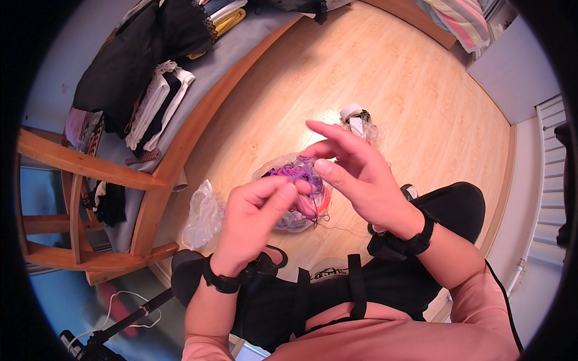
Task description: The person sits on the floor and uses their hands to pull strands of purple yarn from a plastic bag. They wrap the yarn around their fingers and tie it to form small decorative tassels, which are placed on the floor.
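Observation:
My left hand (259, 205) has its thumb and fingertips pinched on tangled purple thread (292, 171). To its right, my right hand (356, 169) is raised with the index finger stretched out and the thumb apart from it. Purple strands run up to the thumb and curled fingers of that hand; whether they are gripped there is hidden. Beneath both hands a clear plastic bag (291, 224) sits on the floor with more purple thread in it. A red-orange curved piece (324, 201) shows at the bag's right side. Loose thread trails from there across the floor.
A crumpled clear plastic bag (203, 216) lies left of the thread. Beyond my right hand are a white roll (351, 110) and clear wrapping (371, 131) on the wood floor (271, 99). A wooden bed frame (180, 153) with clothes stands left; a radiator (548, 180) is at right.

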Demonstrator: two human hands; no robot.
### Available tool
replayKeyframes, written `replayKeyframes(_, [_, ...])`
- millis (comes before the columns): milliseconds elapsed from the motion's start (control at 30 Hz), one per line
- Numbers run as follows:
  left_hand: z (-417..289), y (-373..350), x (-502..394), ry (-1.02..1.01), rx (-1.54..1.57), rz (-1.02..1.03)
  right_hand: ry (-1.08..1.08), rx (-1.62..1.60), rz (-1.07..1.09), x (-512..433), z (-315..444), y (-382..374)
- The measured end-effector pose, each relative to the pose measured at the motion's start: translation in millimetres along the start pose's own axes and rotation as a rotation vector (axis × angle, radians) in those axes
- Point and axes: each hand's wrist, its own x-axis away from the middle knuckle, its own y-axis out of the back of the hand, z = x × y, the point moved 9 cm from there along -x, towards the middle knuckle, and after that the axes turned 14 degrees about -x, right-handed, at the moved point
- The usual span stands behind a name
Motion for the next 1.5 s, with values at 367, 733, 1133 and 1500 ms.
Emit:
replayKeyframes(367, [8,94,5,-0.061,0.375,-0.339,-0.695,0.372,0.406,42,-51,-4])
replayKeyframes(733, [4,187,43,-0.103,-0.178,-0.765,-0.224,0.507,-0.131,45,101,60])
replayKeyframes(1133, [-22,75,28,0.08,0.041,-0.024,0.13,0.839,-0.594,171,251,126])
replayKeyframes(1500, [-20,47,25,-0.142,-0.692,-0.001,0.328,0.737,-0.901,269,282,162])
